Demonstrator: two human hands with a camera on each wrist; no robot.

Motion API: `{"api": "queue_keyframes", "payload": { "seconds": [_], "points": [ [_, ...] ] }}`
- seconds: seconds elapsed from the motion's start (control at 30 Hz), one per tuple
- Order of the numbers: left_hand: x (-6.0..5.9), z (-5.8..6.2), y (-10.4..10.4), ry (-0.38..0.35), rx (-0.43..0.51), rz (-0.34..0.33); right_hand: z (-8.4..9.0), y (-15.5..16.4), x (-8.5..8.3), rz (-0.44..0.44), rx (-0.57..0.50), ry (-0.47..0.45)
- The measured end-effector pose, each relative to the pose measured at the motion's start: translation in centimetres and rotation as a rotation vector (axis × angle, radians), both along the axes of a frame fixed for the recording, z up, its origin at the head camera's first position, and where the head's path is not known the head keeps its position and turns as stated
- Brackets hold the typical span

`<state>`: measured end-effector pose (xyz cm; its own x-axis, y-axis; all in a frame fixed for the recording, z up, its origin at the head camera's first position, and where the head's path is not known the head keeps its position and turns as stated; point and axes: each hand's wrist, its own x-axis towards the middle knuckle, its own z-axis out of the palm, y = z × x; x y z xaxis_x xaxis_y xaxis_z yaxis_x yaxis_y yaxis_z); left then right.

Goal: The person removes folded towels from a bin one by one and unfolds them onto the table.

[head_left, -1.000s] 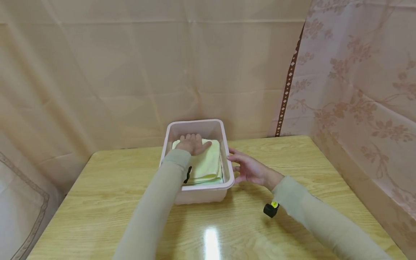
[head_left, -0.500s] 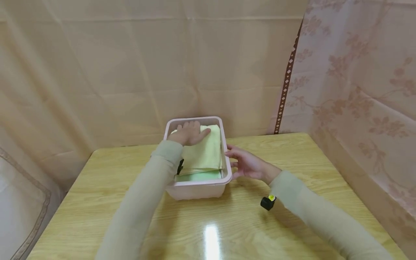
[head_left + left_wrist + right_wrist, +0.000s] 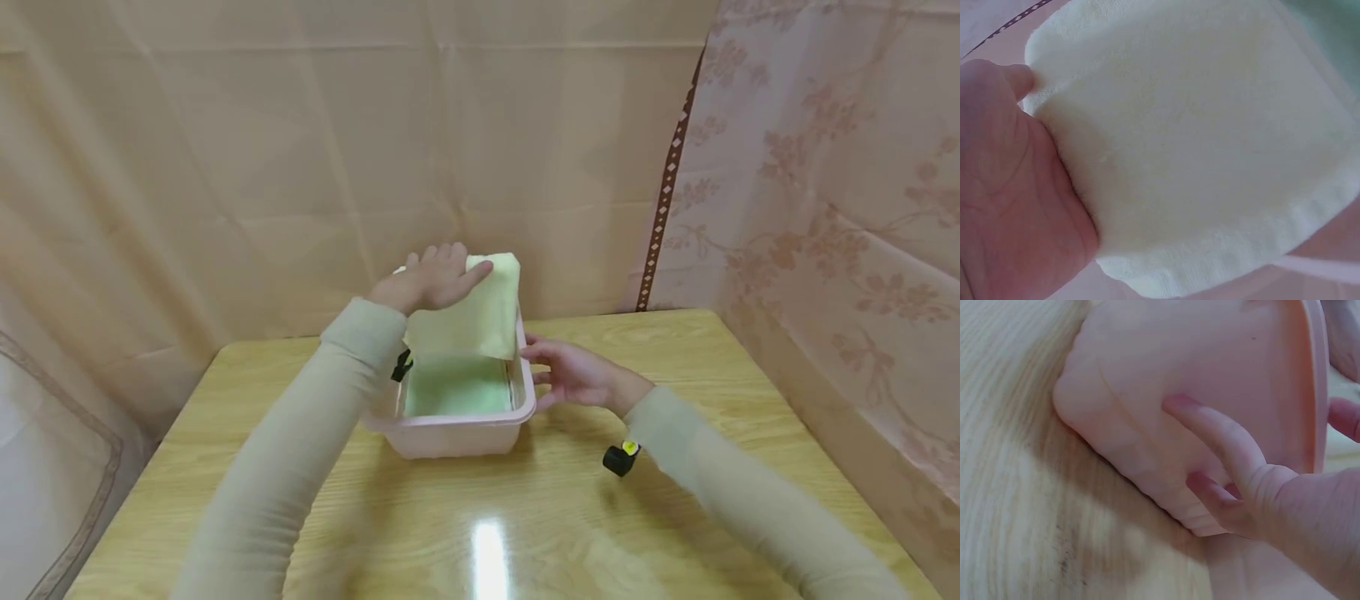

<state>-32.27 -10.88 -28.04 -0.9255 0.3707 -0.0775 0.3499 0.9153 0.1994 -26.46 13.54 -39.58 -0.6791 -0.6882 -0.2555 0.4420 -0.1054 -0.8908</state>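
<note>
A pale pink plastic storage bin (image 3: 465, 439) stands on the wooden table. My left hand (image 3: 431, 279) holds a folded pale yellow towel (image 3: 498, 308) by its far edge, tilted up over the back of the bin. In the left wrist view the thumb lies at the towel's edge, and the other fingers are hidden behind it. Under the raised towel, a light green cloth (image 3: 459, 387) lies flat inside the bin. My right hand (image 3: 573, 372) holds the bin's right side. In the right wrist view its fingers (image 3: 1210, 428) touch the outer wall, and one fingertip reaches over the rim.
The wooden table (image 3: 637, 533) reaches back to a beige curtain (image 3: 300, 167). A floral curtain (image 3: 847, 233) closes off the right side. A black wrist camera (image 3: 620, 458) hangs below the right sleeve.
My left hand has lifted the yellow towel up and toward the back, uncovering the green cloth below. My right hand has stayed at the bin's right side.
</note>
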Motion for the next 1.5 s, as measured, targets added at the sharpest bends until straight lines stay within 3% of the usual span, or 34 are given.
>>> {"api": "queue_keyframes", "payload": {
  "seconds": [0.13,0.33,0.67,0.8,0.93,1.07,1.23,1.33,1.5],
  "points": [
    [0.7,1.2,0.2,-0.030,-0.006,0.008,0.4,0.4,-0.1,0.002,0.021,0.008],
    [1.8,2.0,0.5,-0.076,-0.011,-0.002,0.2,0.7,-0.2,0.002,0.026,-0.013],
    [2.6,3.7,0.9,0.006,-0.044,-0.022,1.0,1.0,-0.7,-0.025,0.068,0.030],
    [3.1,4.8,1.3,0.066,-0.040,-0.056,2.0,1.5,-1.1,-0.111,0.086,0.109],
    [4.0,6.2,1.9,0.129,-0.052,-0.082,3.3,2.1,-1.2,-0.201,0.030,0.225],
    [4.9,7.6,2.6,0.178,-0.048,-0.105,4.8,2.5,-1.1,-0.235,-0.034,0.327],
    [6.5,8.9,3.9,0.241,-0.003,-0.149,6.2,3.4,-0.1,-0.259,-0.028,0.454],
    [7.4,9.1,5.1,0.267,0.001,-0.176,6.9,4.6,1.1,-0.278,0.005,0.544],
    [8.3,8.8,7.1,0.255,0.035,-0.229,8.0,7.2,3.1,-0.348,0.168,0.678]
  ]
}}
